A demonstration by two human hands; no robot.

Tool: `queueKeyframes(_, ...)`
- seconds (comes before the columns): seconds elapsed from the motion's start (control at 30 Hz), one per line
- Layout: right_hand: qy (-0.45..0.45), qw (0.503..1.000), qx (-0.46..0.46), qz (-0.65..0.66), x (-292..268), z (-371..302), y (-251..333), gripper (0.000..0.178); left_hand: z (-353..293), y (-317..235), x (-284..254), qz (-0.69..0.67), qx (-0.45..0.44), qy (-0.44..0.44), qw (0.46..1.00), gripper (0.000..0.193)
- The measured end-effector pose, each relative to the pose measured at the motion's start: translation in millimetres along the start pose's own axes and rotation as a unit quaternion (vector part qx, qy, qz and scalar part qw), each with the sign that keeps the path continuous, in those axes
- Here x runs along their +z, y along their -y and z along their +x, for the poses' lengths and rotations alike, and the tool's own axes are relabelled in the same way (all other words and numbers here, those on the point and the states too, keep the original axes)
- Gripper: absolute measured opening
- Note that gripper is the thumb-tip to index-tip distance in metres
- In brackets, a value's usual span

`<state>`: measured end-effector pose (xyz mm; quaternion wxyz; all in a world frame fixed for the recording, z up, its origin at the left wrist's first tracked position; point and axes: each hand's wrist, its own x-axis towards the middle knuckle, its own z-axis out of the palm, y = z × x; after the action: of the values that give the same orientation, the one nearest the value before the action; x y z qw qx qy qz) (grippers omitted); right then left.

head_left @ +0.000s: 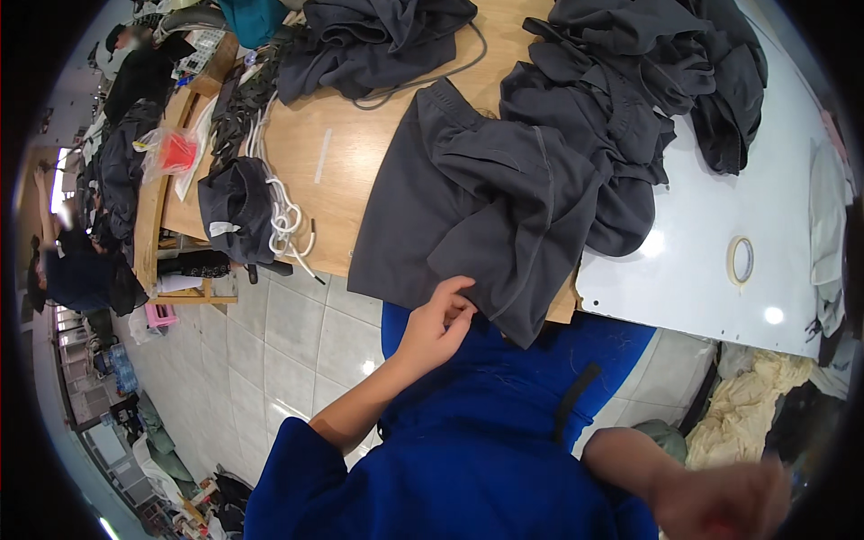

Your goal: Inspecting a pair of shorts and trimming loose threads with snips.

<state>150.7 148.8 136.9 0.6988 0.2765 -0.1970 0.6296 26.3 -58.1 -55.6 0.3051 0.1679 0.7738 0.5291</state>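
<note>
A dark grey garment (486,198) lies spread over the near edge of a wooden table (351,153), part of it hanging over the edge. My left hand (438,322) pinches the garment's hanging lower edge, fingers curled on the cloth. My right hand (729,499) is low at the bottom right, blurred, away from the table; I cannot tell whether it holds anything. I wear a blue top.
More dark grey garments are piled at the back (378,40) and back right (657,81). White cords (283,211) lie at the table's left. A tape roll (741,261) sits on a white board (720,270). Cream cloth (747,405) lies on the floor right. People work far left.
</note>
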Motion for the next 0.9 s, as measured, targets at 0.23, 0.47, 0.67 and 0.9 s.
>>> queueKeyframes(0.23, 0.106, 0.595, 0.611, -0.511, -109.1, -122.4, 20.1, 0.03, 9.0, -7.7, 9.6, -0.234, -0.058, 0.056, 0.969, 0.032)
queueKeyframes(0.47, 0.247, 0.585, 0.443, -0.633, -128.0, -158.3, 15.1, 0.025, 19.6, -35.3, 22.5, -0.336, -0.065, 0.052, 0.938, 0.022)
queueKeyframes(0.67, 0.231, 0.612, 0.546, -0.523, -131.1, -110.7, 3.5, 0.011, 32.4, -59.5, 16.9, 0.232, 0.247, -0.085, 0.937, 0.028)
queueKeyframes(0.9, 0.008, 0.613, 0.707, -0.352, -125.6, -98.1, 0.5, 0.011, 38.5, -77.1, 23.2, 0.12, 0.273, -0.088, 0.951, 0.018)
